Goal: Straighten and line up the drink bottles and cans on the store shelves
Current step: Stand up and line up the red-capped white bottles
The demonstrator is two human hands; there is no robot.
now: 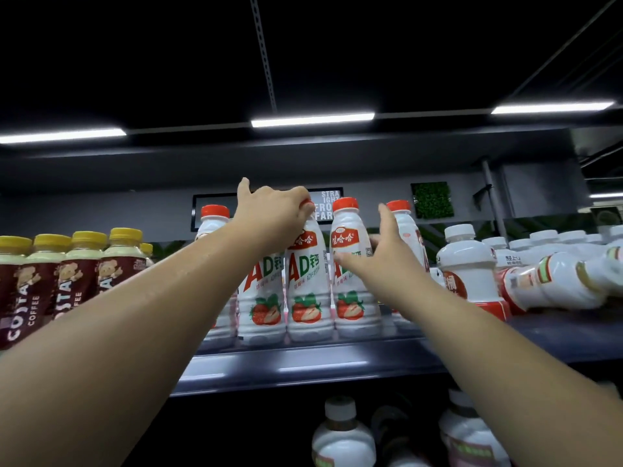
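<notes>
Several white strawberry-milk bottles with red caps stand in a group on the top shelf (303, 369). My left hand (269, 210) grips the red cap of the middle front bottle (308, 284), fingers curled over its top. My right hand (377, 254) reaches with straight fingers between the bottle (350, 291) to its right and a further red-capped bottle (406, 237); whether it touches either is unclear. Left of the group stands a row of yellow-capped Costa coffee bottles (77, 274). A white-capped bottle (470, 267) stands at right, and beside it another (553, 284) lies on its side.
More white-capped bottles (546, 244) crowd the shelf's far right. Below the shelf edge, tops of white bottles (340, 433) show on the lower shelf. Light strips (312, 119) hang overhead, and a sign (325, 205) is on the back wall.
</notes>
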